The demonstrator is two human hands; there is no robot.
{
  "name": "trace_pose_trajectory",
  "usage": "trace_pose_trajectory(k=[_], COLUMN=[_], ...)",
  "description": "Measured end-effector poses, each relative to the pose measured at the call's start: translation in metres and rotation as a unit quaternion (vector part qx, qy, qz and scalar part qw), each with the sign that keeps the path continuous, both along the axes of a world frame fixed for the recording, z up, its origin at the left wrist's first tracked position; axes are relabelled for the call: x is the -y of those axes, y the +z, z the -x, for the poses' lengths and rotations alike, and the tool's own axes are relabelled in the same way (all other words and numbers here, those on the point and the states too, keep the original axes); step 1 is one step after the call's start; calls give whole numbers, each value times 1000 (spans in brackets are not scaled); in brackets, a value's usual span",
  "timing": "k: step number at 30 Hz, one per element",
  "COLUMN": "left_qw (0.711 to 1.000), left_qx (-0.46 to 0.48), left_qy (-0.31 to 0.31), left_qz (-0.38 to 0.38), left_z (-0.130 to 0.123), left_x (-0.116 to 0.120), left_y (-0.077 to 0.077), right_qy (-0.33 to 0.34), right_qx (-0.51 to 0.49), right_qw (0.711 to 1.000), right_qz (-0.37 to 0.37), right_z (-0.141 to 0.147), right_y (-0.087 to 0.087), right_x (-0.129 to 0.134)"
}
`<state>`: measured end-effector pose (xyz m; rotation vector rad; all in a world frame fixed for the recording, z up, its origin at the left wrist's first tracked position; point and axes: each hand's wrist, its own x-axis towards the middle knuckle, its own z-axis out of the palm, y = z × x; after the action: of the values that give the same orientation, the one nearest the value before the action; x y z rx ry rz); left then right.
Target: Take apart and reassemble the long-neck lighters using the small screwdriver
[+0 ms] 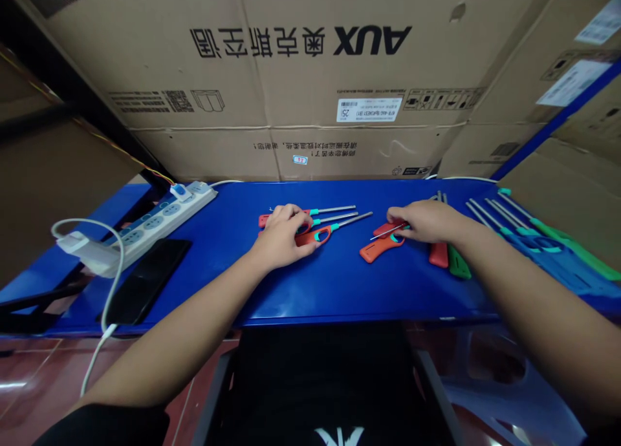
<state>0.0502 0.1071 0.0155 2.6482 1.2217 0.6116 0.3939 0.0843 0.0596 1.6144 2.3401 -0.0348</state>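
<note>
My left hand [286,236] lies over several long-nosed gas lighters, fingers curled around their handles. Beside its thumb is an orange lighter [306,238] with a teal collar; metal barrels point right. My right hand [422,221] pinches a red gas lighter [385,229], partly hidden by its fingers. A thin metal rod [385,233] crosses there; where it belongs is unclear. Just below, an orange-red lighter [377,249] lies on the table. Under my right wrist are a red lighter [438,254] and a green lighter [458,264], barrels pointing away.
The blue table [291,297] carries blue lighters [548,255] and a bright green one [577,247] at right. A power strip [155,223] and black phone [150,281] with a white cable [112,291] lie left. A large cardboard box [291,90] stands behind.
</note>
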Motion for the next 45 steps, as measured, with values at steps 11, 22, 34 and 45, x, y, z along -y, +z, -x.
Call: trace_pose_trajectory(k=[11,22,34,45], left_qw=[989,915,891,912], left_qx=[59,320,416,389], left_qy=[-135,-155,-76,-94], left_qz=[17,190,164,85], left_z=[-19,-50,-29,-28], left_x=[15,19,21,33], left_y=[-2,7,-3,-4], right_qy=[64,191,112,83], right_qx=[-23,-84,-270,-367], right_qw=[995,850,883,867], right_qz=[-72,-484,-367,-328], right_z=[-18,69,84,87], right_y=[-16,-16,-16,39], right_x=[4,41,38,82])
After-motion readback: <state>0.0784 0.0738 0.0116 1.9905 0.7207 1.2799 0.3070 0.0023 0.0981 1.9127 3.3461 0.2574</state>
